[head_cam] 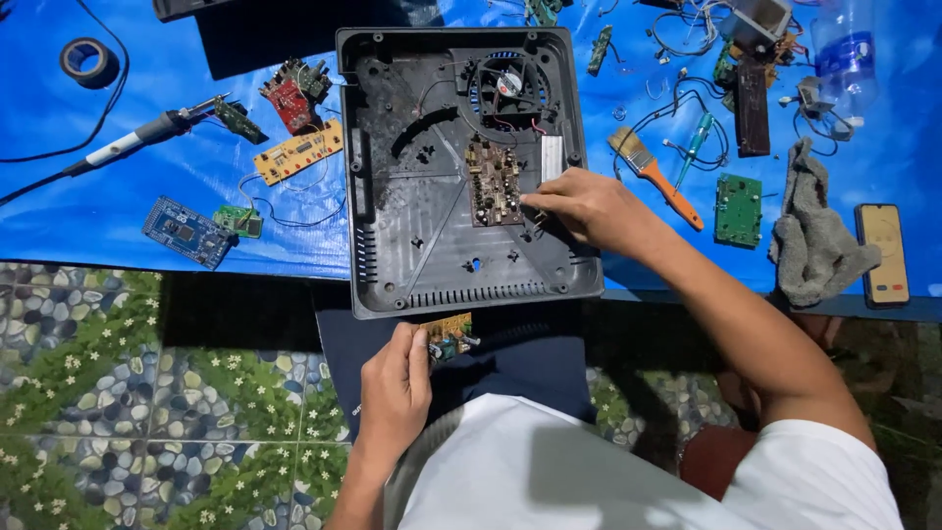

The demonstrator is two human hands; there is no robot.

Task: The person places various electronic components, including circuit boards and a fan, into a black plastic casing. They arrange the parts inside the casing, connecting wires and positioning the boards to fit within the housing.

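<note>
Your right hand (589, 208) pinches the brown circuit board (493, 183) inside the open dark grey plastic casing (392, 255) at the blue tarp's (118, 211) near edge — your left hand (394, 385) grips a small tan circuit board (449, 334) just below it.

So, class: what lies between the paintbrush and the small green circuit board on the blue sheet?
In the head view, a green-handled screwdriver and loose wires lie between the paintbrush and the green circuit board.

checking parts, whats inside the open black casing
Inside the black casing: a round fan, a brown circuit board and a silver heatsink. The right hand covers whatever lies beside the board's right edge.
</note>
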